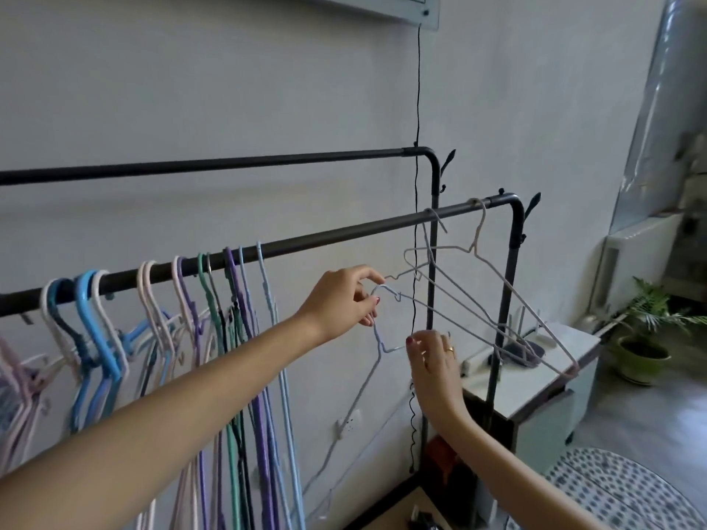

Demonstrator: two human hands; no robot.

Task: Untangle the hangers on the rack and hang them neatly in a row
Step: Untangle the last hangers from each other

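A black clothes rack has a near rail (pixel 325 239) and a far rail (pixel 214 164). Several pastel hangers (pixel 183 311) hang bunched on the left half of the near rail. Two pale wire hangers (pixel 497 296) hang by their hooks near the rail's right end, tilted. A light blue wire hanger (pixel 377 340) is off the rail, interlocked with those two. My left hand (pixel 344 300) pinches the top of its hook. My right hand (pixel 432 357) pinches its shoulder wire lower down.
A thin black cord (pixel 417 109) drops down the wall through the hangers' space. A white cabinet (pixel 535 380) stands behind the rack's right post (pixel 512 269). A potted plant (pixel 646 338) sits on the floor at right, and a dotted round surface (pixel 619 491) lies at bottom right.
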